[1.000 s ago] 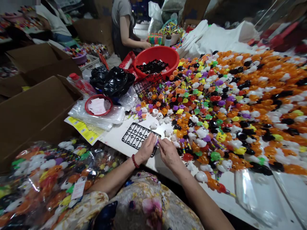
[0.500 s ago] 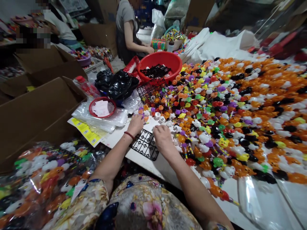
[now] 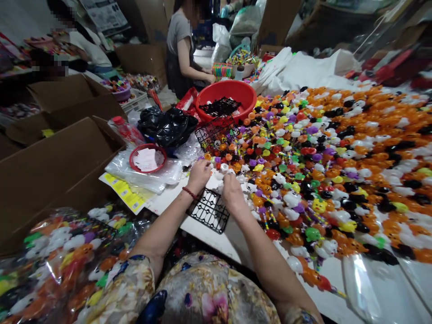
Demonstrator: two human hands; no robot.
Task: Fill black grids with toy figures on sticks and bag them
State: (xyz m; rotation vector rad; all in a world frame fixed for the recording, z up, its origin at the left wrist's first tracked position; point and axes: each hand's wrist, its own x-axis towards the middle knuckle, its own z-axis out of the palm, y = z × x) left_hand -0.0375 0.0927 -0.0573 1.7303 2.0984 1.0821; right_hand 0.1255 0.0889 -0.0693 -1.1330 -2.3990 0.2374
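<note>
In the head view, the left hand (image 3: 199, 177) has its fingers bent and close together, near the small coloured toys (image 3: 218, 159) beyond them; whether something is pinched there, I cannot tell. The right hand (image 3: 233, 193) is also curled, with its fingertips just beside a white toy (image 3: 223, 168); its hold I cannot tell either. The black grid (image 3: 209, 211) lies flat on the white table (image 3: 236, 238), between both grips and nearer to the body. Its long axis runs obliquely, from the left wrist rightward and closer to the person.
</note>
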